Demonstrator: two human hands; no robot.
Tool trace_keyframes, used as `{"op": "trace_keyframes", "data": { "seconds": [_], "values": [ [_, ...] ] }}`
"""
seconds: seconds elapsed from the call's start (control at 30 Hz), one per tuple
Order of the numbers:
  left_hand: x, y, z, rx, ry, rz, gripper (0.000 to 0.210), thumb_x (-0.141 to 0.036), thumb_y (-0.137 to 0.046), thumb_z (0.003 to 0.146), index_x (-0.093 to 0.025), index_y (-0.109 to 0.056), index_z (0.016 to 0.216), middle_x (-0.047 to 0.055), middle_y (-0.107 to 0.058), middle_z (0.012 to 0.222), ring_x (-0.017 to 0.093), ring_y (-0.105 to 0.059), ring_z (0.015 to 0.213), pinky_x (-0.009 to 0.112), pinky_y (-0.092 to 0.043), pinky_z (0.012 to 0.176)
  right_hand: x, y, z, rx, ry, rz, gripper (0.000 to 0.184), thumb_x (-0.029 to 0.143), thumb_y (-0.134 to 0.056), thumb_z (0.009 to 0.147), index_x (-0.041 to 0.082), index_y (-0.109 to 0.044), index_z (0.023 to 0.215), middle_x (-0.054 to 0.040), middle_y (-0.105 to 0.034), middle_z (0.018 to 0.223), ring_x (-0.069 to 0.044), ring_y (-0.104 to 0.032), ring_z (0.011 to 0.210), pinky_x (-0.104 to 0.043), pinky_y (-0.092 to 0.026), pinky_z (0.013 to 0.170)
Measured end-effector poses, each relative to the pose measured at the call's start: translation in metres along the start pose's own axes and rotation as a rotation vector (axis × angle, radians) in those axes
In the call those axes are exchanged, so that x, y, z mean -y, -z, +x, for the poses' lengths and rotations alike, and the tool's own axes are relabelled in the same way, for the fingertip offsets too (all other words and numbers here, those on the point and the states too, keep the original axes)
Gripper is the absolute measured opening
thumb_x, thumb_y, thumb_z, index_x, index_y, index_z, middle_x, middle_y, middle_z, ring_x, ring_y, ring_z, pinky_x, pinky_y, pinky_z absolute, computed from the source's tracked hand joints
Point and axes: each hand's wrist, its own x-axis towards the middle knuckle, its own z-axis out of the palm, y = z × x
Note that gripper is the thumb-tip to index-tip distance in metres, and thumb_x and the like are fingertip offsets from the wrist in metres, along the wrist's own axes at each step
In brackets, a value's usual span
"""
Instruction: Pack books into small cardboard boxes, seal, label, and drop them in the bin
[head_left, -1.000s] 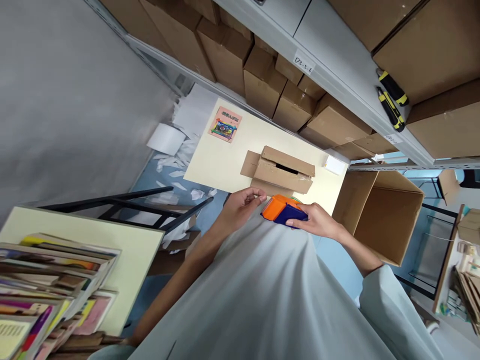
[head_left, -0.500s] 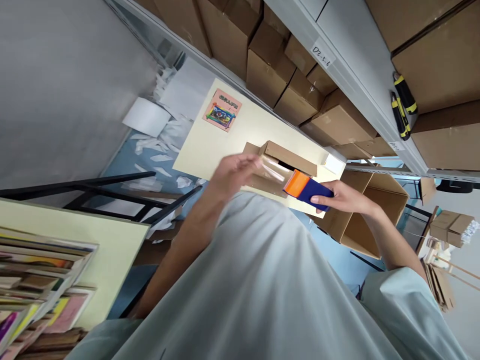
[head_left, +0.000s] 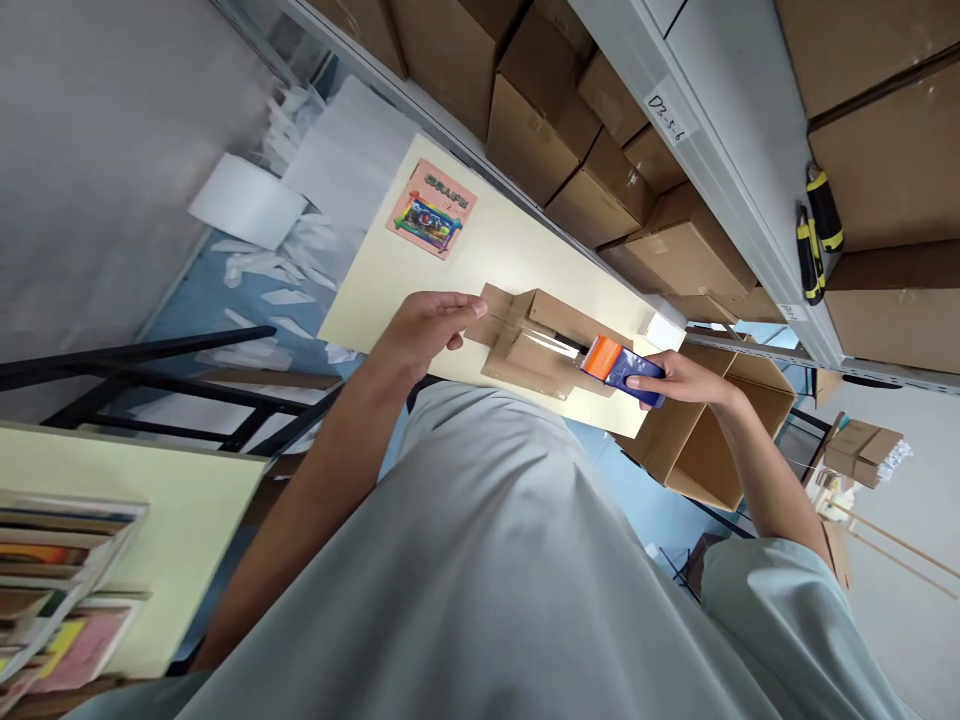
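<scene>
I have the right hand [head_left: 684, 379] gripping the tape dispenser [head_left: 619, 369], the left hand [head_left: 426, 328] pinching clear tape [head_left: 546, 341]; the shelf label [head_left: 670, 113] reads "D3-5-6".

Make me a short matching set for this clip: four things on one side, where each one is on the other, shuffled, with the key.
Things
1. Dispenser
2. Booklet
3. Knives
4. Tape

Places
A. On the grey shelf, next to boxes
B. Stretched between the left hand and the dispenser
C. Lying on the pale table
D. In the right hand

Pairs: 1-D, 2-C, 3-A, 4-B
</scene>
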Motion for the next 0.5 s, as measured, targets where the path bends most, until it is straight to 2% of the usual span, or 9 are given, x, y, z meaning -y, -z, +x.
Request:
{"op": "trace_keyframes", "data": {
  "seconds": [0.1,0.23,0.5],
  "values": [
    [0.008,0.002,0.012,-0.006,0.032,0.038,0.042,-0.048,-0.09,0.056,-0.017,-0.081,0.082,0.007,-0.069,0.08,0.014,-0.049,0.066,0.026,-0.037,0.052,-0.008,0.001,0.022,-0.003,-0.042,0.032,0.059,0.077,-0.082,0.083,0.02,-0.071,0.089,-0.004,-0.079,0.074,-0.02,-0.077,0.071,-0.03,-0.063,0.067],
    [0.018,0.004,0.023,-0.028,0.063,0.063,0.042,-0.05,-0.09,0.058,-0.017,-0.081,0.082,0.008,-0.071,0.08,0.017,-0.053,0.07,0.027,-0.039,0.053,-0.017,-0.005,0.046,0.043,-0.03,0.049,0.061,0.079,-0.082,0.08,0.019,-0.069,0.087,-0.0025,-0.077,0.072,-0.019,-0.075,0.067,-0.029,-0.061,0.064],
    [0.029,0.004,0.026,0.006,0.098,0.048,0.051,-0.057,-0.094,0.05,-0.018,-0.081,0.08,0.007,-0.07,0.079,0.016,-0.05,0.07,0.027,-0.038,0.054,-0.031,-0.004,0.043,0.103,-0.035,0.113,0.06,0.075,-0.084,0.081,0.017,-0.071,0.095,-0.0016,-0.075,0.074,-0.017,-0.074,0.071,-0.027,-0.06,0.066]
  ]
}}
